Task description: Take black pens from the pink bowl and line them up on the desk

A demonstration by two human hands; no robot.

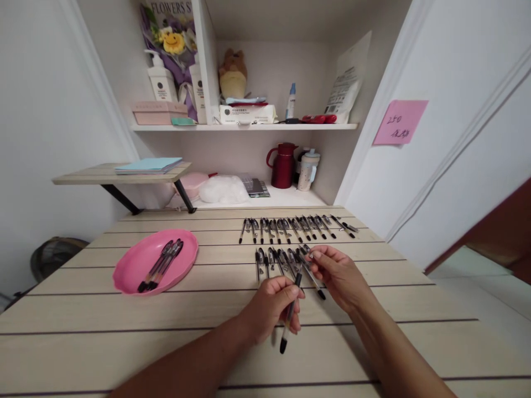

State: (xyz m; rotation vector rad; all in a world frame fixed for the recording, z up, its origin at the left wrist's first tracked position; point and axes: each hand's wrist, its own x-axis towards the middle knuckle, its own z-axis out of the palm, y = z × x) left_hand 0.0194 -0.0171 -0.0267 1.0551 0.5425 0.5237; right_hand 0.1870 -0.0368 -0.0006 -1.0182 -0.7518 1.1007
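My left hand (277,309) grips a pen barrel (289,315) with a black end that points down toward me. Close beside it, my right hand (334,271) pinches a small, shiny piece (311,255) too tiny to name for sure. Under and behind the hands lies a near row of pen parts (271,261), with black caps and small tips among them; my hands hide some of it. One pen barrel (316,284) sticks out between the two hands. Farther back, a second row of pen parts (286,229) runs across the table.
On the left stands a pink tray (124,279) with several capped pens (164,265) in it. A small raised shelf (89,176) holds blue paper (149,165). Behind the slatted table (199,342), a cabinet holds a red jug (284,166) and a pale cup (307,171).
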